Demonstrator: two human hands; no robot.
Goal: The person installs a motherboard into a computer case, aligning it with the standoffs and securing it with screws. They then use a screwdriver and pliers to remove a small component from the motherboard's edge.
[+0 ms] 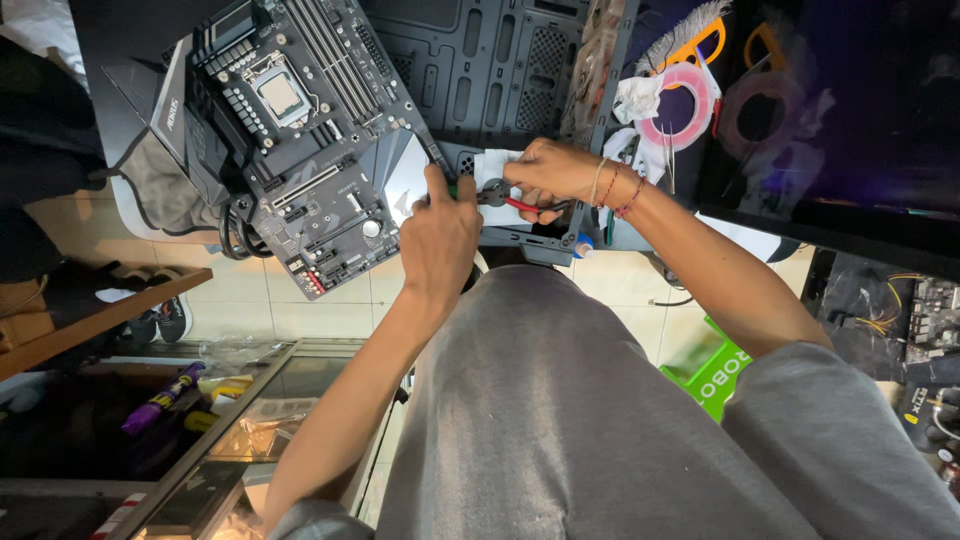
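Observation:
A black computer motherboard point(300, 130) with a silver processor in its socket is tilted against an open black computer case point(490, 60). My left hand point(438, 235) grips the board's lower right corner, thumb up along its edge. My right hand point(550, 175) holds red-handled pliers point(505, 198) right beside the left thumb, jaws at the case's front edge near a white cloth point(492, 165). Thin cord bracelets circle my right wrist.
Black cables point(235, 235) hang under the board. A pink tape ring point(690, 105), orange-handled scissors and crumpled tissue lie right of the case. A dark monitor point(850, 120) stands at right. A glass cabinet point(250, 420), shoes and tiled floor are below left; a green stool point(715, 375) is below right.

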